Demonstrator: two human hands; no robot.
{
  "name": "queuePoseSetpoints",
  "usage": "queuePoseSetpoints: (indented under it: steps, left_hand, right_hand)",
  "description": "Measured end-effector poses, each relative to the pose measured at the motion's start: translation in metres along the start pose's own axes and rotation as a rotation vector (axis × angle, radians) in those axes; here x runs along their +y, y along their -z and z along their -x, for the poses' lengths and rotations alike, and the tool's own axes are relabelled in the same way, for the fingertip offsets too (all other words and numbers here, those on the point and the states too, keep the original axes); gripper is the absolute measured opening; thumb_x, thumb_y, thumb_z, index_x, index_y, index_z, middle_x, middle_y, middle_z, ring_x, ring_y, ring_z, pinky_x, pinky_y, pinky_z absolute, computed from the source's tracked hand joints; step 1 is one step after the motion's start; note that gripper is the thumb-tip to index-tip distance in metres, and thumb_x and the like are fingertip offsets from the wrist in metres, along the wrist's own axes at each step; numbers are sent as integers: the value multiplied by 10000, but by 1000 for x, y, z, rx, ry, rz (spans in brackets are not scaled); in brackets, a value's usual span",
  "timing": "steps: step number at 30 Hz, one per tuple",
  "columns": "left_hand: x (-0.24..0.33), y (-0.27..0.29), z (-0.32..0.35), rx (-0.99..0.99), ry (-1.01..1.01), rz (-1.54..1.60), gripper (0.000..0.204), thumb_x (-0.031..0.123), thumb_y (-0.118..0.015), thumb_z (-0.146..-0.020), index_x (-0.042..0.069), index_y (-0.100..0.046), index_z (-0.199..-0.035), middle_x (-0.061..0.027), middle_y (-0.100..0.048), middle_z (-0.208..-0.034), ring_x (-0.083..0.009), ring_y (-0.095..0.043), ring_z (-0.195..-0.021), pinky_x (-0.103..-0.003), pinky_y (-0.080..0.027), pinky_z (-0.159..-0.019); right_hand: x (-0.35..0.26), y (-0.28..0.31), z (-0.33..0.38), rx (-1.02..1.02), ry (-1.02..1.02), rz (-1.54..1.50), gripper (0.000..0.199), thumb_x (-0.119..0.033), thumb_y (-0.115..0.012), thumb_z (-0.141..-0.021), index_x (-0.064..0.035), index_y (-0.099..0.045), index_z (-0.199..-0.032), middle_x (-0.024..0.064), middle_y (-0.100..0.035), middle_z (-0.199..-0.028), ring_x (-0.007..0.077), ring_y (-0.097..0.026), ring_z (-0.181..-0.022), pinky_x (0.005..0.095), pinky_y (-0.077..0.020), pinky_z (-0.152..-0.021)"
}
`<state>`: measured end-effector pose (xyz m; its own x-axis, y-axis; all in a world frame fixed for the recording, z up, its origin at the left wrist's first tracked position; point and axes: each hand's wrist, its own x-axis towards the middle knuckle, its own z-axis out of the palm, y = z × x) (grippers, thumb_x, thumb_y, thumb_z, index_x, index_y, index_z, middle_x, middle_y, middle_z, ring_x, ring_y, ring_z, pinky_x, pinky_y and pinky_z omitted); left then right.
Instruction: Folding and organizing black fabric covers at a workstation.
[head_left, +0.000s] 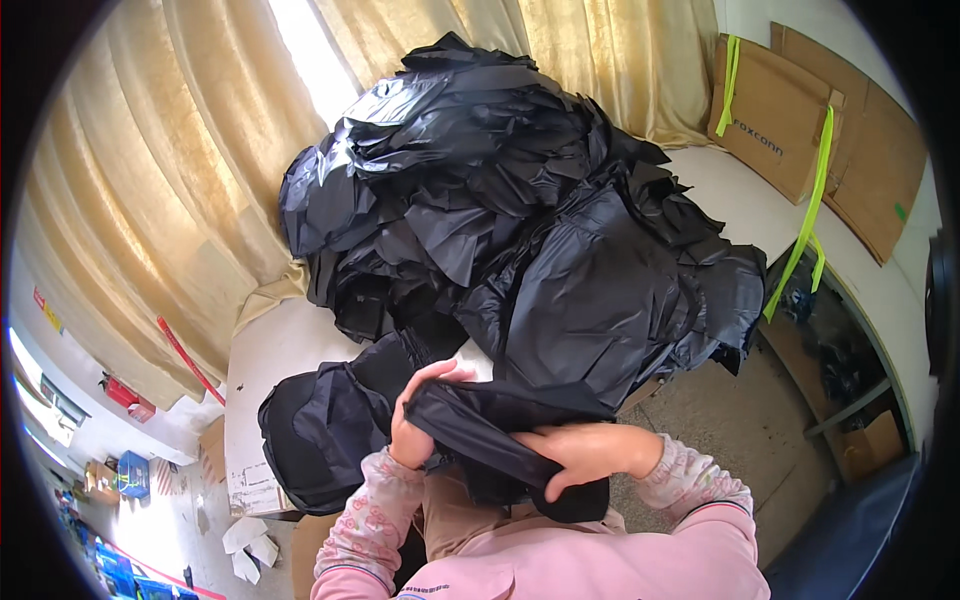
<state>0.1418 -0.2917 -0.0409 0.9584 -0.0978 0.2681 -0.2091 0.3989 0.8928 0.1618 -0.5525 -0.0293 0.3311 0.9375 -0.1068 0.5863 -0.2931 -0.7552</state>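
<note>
In front of my lap I hold a black fabric piece (pixel 485 445), folded over on itself so that it bulges like a pouch. My left hand (pixel 408 428) is closed around its left end, with the fingertips over the top edge. On the right, my right hand (pixel 590 455) grips the cloth, and some of its fingers disappear into the folds. Just left of the piece lies a rounded black fabric article (pixel 318 430) with crumpled cloth on top. Beyond my hands rises a large heap of thin black fabric pieces (pixel 480 190).
The white table (pixel 270 350) carries the heap. Cream curtains (pixel 150 200) hang behind it. Flattened cardboard (pixel 770 120) leans at the far right, with yellow-green straps (pixel 820 200) hanging nearby. A shelf with black bags (pixel 835 350) stands at right. Paper scraps (pixel 250 545) lie on the floor.
</note>
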Motion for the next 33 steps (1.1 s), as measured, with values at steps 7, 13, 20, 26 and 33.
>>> queuePoseSetpoints:
  steps: [7,13,20,26,33]
  left_hand:
    - [-19,15,13,-76,541,-240,370,233,-472,-996,-30,-566,-1238,-64,-639,-1027,-129,-589,-933,-284,-474,-874]
    - [-9,3,22,-633,423,-8,528,121,-799,-805,-23,-581,-1263,-65,-649,-1195,-190,-588,-1105,-323,-449,-990]
    - [30,11,9,-104,226,3,388,125,-704,-867,-41,-611,-1206,-99,-671,-1150,-179,-629,-1041,-318,-496,-923]
    - [12,-11,0,262,195,-27,277,191,-629,-951,28,-576,-1168,-29,-649,-1044,-128,-614,-962,-275,-511,-847]
    - [48,39,12,69,-15,205,211,105,-621,-936,24,-593,-1130,-102,-674,-1028,-173,-656,-916,-309,-539,-830]
  right_hand:
    - [-16,62,37,968,184,-19,276,46,-691,-778,-26,-647,-1041,110,-682,-960,247,-676,-903,309,-525,-792]
    - [81,34,-33,705,80,283,140,-86,-655,-837,-65,-671,-975,102,-692,-891,249,-686,-790,348,-535,-703]
    - [20,66,-11,1197,11,-8,216,-26,-658,-823,9,-633,-1034,156,-655,-975,302,-654,-862,361,-523,-784]
    - [-31,18,-56,967,319,387,372,-75,-758,-739,-58,-613,-1081,124,-618,-915,316,-616,-905,410,-505,-795]
    - [-18,40,-34,889,233,303,226,-83,-738,-770,-69,-643,-974,100,-596,-805,301,-622,-685,374,-486,-573]
